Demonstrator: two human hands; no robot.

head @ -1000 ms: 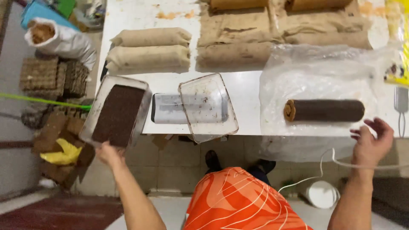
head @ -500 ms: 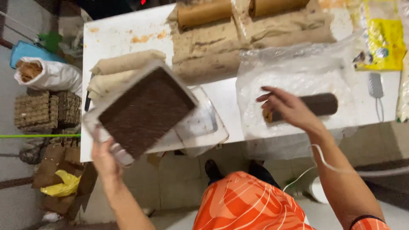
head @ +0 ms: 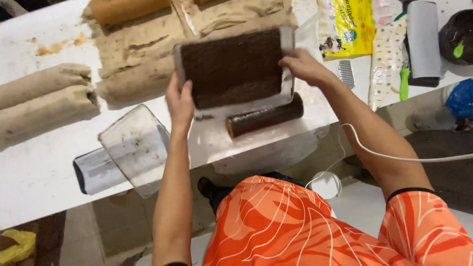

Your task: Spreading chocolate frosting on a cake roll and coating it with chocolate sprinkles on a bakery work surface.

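Observation:
A metal tray (head: pixel 288 39) filled with a dark brown cake sheet (head: pixel 231 66) hangs tilted above the white table (head: pixel 44 162). My left hand (head: pixel 180 101) grips its left edge and my right hand (head: pixel 305 66) grips its right edge. Just below the tray lies a dark brown rolled cake (head: pixel 266 116) on a clear plastic sheet (head: pixel 276 148).
Two empty metal trays (head: pixel 133 148) overlap at the table's front edge. Cloth-wrapped rolls (head: pixel 44 101) lie at the left and brown paper-wrapped rolls (head: pixel 143 44) behind. A yellow packet (head: pixel 347 24), a green-handled tool (head: pixel 405 79) and a grey roll (head: pixel 423 39) sit at the right.
The filled tray has been carried from the left side to above the rolled cake on the plastic. My right hand left the roll and took the tray's right edge.

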